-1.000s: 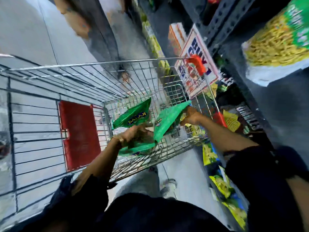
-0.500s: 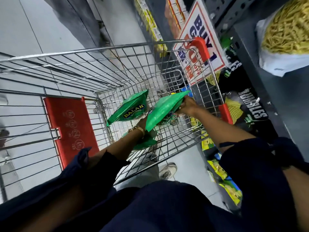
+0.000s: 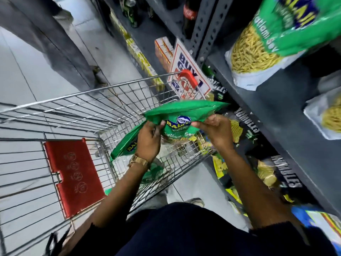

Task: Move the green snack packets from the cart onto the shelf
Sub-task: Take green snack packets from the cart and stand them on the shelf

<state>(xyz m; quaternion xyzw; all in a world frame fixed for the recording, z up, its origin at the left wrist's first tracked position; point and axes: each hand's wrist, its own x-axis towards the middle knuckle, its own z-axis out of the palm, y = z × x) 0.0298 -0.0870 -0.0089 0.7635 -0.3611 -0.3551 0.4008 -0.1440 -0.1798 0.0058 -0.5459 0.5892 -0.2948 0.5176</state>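
Note:
Both hands hold green snack packets above the wire cart (image 3: 77,100). My right hand (image 3: 215,130) pinches the upper edge of a green Balaji sev packet (image 3: 184,111), and my left hand (image 3: 147,141) grips its other side. A second green packet (image 3: 125,143) hangs under my left hand, held with the first. Another green packet (image 3: 153,172) lies low in the cart, partly hidden by my left wrist. The grey metal shelf (image 3: 276,100) stands to the right, with matching green and yellow sev packets (image 3: 262,47) on it.
A red child-seat flap (image 3: 73,176) sits in the cart at left. Black chip bags (image 3: 273,174) fill the lower shelf beside the cart. A "Buy 1" sign (image 3: 186,61) leans against the shelf post. Another person's grey trouser leg (image 3: 46,39) stands on the tiled floor beyond the cart.
Both hands have lifted the green packets up out of the cart and brought them together. The view has turned toward the shelf on the right.

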